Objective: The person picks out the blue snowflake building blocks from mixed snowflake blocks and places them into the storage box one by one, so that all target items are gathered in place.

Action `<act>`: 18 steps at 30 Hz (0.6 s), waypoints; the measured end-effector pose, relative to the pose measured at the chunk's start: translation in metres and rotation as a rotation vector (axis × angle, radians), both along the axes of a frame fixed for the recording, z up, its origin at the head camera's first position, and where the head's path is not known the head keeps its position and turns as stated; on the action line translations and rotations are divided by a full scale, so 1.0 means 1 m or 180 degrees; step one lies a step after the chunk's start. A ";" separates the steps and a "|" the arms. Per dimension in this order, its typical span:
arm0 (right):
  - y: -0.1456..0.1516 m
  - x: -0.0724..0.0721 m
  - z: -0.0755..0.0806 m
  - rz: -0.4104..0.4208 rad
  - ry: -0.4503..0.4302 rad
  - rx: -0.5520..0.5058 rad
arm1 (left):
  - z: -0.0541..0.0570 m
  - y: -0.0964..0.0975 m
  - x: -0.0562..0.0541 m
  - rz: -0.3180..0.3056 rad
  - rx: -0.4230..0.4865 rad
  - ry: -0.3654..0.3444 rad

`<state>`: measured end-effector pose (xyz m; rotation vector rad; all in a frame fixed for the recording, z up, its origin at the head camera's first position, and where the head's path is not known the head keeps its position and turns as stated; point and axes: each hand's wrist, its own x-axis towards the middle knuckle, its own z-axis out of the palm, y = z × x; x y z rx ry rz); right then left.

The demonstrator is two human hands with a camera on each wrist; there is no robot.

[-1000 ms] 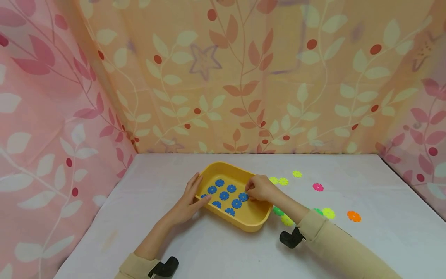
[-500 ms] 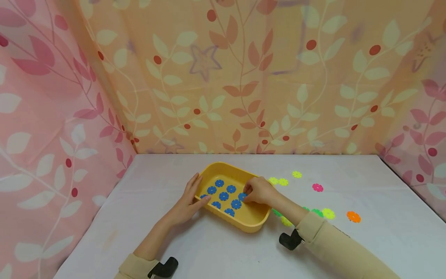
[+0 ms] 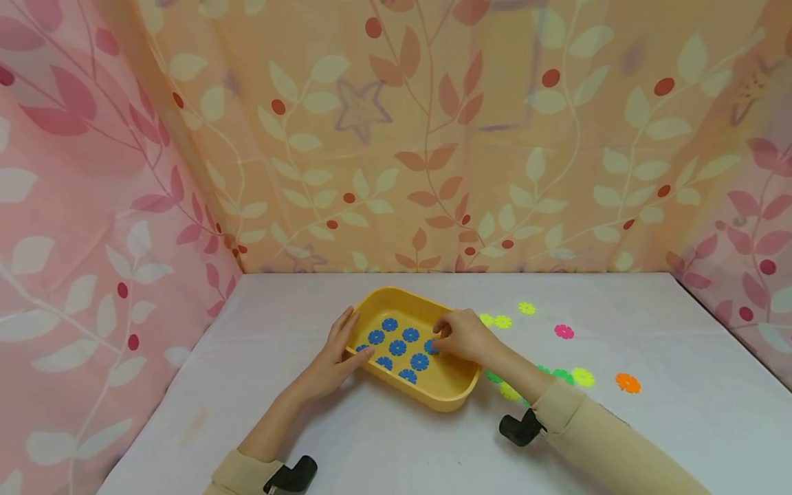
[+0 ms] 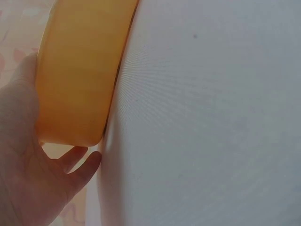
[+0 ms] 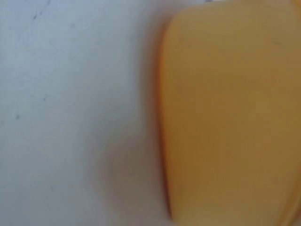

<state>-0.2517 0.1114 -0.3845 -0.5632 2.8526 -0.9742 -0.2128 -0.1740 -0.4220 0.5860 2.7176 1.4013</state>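
A yellow plastic tray (image 3: 445,403) stands at an angle on the white table. Several blue flower-shaped discs (image 3: 398,348) lie spaced out on its floor. My left hand (image 3: 331,361) grips the tray's left end, thumb over the near rim and fingers along the outside wall. The left wrist view shows that hand (image 4: 42,174) around the tray's corner (image 4: 82,89). Over the tray's right part, my right hand (image 3: 465,337) has bent fingers at the rightmost blue disc (image 3: 430,347) and partly covers it. Whether it pinches the disc is hidden. The right wrist view shows only the tray's outer wall (image 5: 230,113) and tabletop.
Loose flower discs lie right of the tray: yellow (image 3: 526,308), pink (image 3: 564,331), green (image 3: 563,376) and orange (image 3: 628,383). Some of them sit close to the right forearm. A patterned curtain (image 3: 421,137) hangs behind the table (image 3: 396,454).
My right hand's fingers have shifted slightly around the rightmost blue disc, which has moved a little. My left hand and the tray stay almost where they were.
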 end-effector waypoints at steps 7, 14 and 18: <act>0.040 0.013 0.022 -0.0219 -0.0494 -0.1260 | -0.002 -0.001 -0.001 -0.0003 -0.0033 -0.0018; 0.105 0.040 0.027 -0.0449 -0.0631 -0.1512 | -0.003 -0.001 -0.003 0.0009 -0.0041 0.0025; 0.134 0.058 0.019 -0.0544 -0.0703 -0.1199 | -0.004 0.000 -0.004 0.0021 0.0036 0.0028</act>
